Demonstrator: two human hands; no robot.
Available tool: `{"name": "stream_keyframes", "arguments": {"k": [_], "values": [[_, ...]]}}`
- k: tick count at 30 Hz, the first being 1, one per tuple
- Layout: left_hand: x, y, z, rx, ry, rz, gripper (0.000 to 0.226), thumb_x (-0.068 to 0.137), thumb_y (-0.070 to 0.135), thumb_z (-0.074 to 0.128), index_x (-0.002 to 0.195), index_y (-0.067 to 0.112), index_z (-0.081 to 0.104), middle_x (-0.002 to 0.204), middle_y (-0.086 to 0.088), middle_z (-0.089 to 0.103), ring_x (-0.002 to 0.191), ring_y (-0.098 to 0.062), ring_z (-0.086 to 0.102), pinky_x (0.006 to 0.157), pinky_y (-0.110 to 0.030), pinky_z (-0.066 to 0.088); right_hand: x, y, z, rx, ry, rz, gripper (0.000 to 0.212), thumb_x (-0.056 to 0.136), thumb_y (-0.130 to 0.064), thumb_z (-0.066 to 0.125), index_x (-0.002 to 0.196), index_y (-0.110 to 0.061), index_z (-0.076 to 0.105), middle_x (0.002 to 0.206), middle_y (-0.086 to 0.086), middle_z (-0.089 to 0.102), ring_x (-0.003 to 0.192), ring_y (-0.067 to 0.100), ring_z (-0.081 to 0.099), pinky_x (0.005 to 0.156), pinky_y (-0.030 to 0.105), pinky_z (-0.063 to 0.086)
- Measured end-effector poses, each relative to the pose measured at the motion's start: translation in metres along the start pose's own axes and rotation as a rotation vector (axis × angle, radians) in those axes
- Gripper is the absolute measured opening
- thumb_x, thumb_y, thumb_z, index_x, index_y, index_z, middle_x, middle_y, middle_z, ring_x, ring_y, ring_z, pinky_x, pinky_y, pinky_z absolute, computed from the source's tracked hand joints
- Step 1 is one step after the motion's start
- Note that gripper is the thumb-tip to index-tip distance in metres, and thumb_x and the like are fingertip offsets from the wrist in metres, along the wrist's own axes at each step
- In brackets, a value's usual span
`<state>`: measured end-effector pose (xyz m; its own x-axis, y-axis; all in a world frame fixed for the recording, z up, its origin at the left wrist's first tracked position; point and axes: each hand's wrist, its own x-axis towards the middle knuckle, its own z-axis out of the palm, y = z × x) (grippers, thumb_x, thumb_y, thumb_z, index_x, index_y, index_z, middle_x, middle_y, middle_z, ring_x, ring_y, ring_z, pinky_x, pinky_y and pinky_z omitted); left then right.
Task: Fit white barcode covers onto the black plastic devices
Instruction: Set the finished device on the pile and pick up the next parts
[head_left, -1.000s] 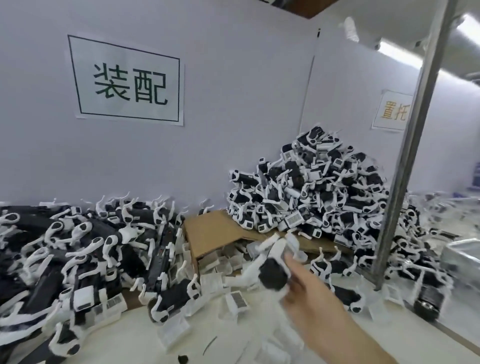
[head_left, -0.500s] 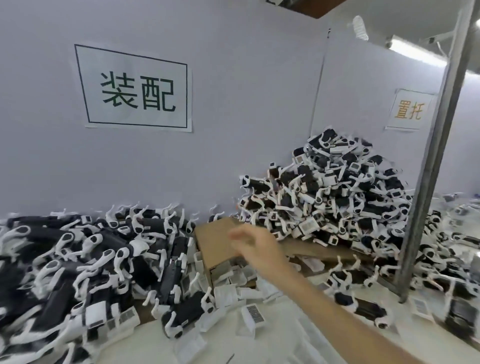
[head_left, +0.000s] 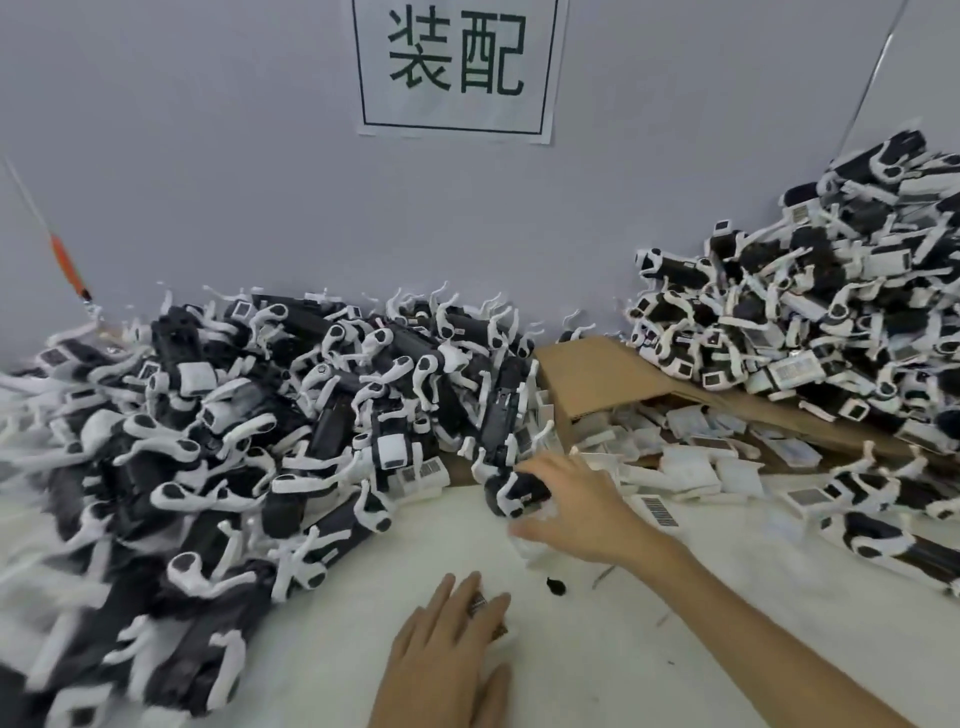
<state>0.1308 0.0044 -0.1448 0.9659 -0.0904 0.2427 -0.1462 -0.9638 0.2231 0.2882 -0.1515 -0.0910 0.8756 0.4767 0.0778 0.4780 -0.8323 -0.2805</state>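
The right hand (head_left: 574, 512) closes on a black device (head_left: 517, 491) at the left pile's foot, mid-desk (head_left: 415, 540). The left hand (head_left: 447, 649) presses flat on a barcode cover (head_left: 480, 605). Both parts look light and rigid; the device's body is best gripped, not its thin white arms.

Up on the grey wall, a white paper sign (head_left: 453, 67) with a thin black border reads 装配 in big dark characters, and that is the only writing clear enough to read. Down on the bench, barcode stickers show on loose white covers, one cover (head_left: 658, 511) lying just beside the right forearm, another (head_left: 425, 472) at the edge of the left heap. Their bars are plain, but any digits under them are too small and blurred to make out.
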Motion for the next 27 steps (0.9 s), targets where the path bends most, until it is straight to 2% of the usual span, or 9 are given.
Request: {"name": "stream_keyframes", "arguments": {"k": [3,5,7,11,16,21,23,24,27], "values": [[-0.005,0.004,0.002,-0.018,-0.018,0.051,0.069,0.045,0.063,0.089,0.109,0.041,0.074,0.125,0.008,0.069,0.111,-0.013,0.07,0.077,-0.021,0.057,0.012,-0.009,0.023,-0.026,0.061,0.076,0.072,0.085,-0.071,0.055,0.142,-0.028,0.045,0.147,-0.008,0.041,0.14,0.017,0.032,0.11,0.042,0.027],[-0.006,0.002,0.004,-0.132,-0.025,0.043,0.061,0.086,0.057,0.064,0.143,0.042,0.045,0.162,0.009,0.024,0.15,-0.013,0.027,0.112,-0.018,0.031,0.015,-0.018,0.038,0.025,0.237,0.109,0.051,0.09,-0.063,0.055,0.127,-0.027,0.056,0.135,-0.008,0.05,0.132,0.018,0.04,0.107,0.039,0.03],[-0.006,-0.003,0.012,-0.223,-0.02,0.048,0.053,0.103,0.045,0.039,0.152,0.045,0.02,0.163,0.015,-0.008,0.154,-0.009,-0.007,0.114,-0.011,0.001,0.014,-0.024,0.044,0.029,0.338,0.115,0.033,0.095,-0.054,0.055,0.109,-0.025,0.064,0.122,-0.009,0.058,0.121,0.017,0.047,0.105,0.038,0.032],[-0.007,-0.008,0.014,-0.323,0.025,0.049,0.048,0.105,0.033,0.041,0.15,0.04,0.026,0.163,0.014,0.003,0.154,-0.005,-0.002,0.112,-0.004,-0.002,0.001,-0.035,0.034,0.188,0.408,0.123,0.027,0.095,-0.044,0.061,0.084,-0.021,0.067,0.082,-0.009,0.065,0.082,0.014,0.059,0.095,0.039,0.042],[-0.013,-0.015,0.004,-0.238,0.142,0.06,0.049,0.105,0.039,0.04,0.152,0.039,0.027,0.161,0.019,0.015,0.152,-0.002,0.006,0.119,-0.016,0.008,-0.034,-0.048,-0.015,0.921,0.514,0.179,0.017,0.093,-0.031,0.069,0.081,-0.02,0.074,0.071,-0.008,0.071,0.072,0.008,0.064,0.069,0.025,0.048],[-0.022,-0.009,-0.012,-0.652,0.312,-0.016,0.04,0.096,0.05,0.052,0.135,0.046,0.044,0.139,0.033,0.043,0.132,0.016,0.033,0.11,-0.01,0.026,-0.084,-0.062,-0.034,1.995,0.181,0.03,0.018,0.086,-0.023,0.066,0.087,-0.012,0.081,0.098,0.003,0.075,0.091,0.012,0.072,0.092,0.03,0.057],[-0.023,-0.005,-0.016,-0.825,0.26,-0.096,0.048,0.091,0.067,0.052,0.134,0.046,0.047,0.133,0.03,0.053,0.129,0.009,0.043,0.106,-0.018,0.036,-0.099,-0.066,-0.024,2.253,0.036,0.013,0.026,0.076,-0.022,0.082,0.097,-0.007,0.079,0.111,0.009,0.073,0.101,0.019,0.072,0.09,0.031,0.059],[-0.024,-0.004,-0.018,-0.881,0.211,-0.123,0.052,0.087,0.073,0.05,0.133,0.048,0.048,0.133,0.029,0.055,0.127,0.007,0.047,0.104,-0.021,0.039,-0.104,-0.068,-0.016,2.36,-0.026,0.007,0.048,0.066,-0.017,0.092,0.109,-0.002,0.075,0.12,0.012,0.07,0.109,0.022,0.07,0.091,0.034,0.059],[-0.026,0.002,-0.027,-1.103,0.137,-0.186,0.063,0.074,0.082,0.042,0.125,0.049,0.057,0.131,0.025,0.061,0.121,0.007,0.055,0.102,-0.022,0.044,-0.112,-0.077,0.003,2.413,-0.185,0.003,0.079,0.05,-0.012,0.1,0.12,0.006,0.069,0.132,0.019,0.064,0.12,0.028,0.065,0.096,0.038,0.056]]}}
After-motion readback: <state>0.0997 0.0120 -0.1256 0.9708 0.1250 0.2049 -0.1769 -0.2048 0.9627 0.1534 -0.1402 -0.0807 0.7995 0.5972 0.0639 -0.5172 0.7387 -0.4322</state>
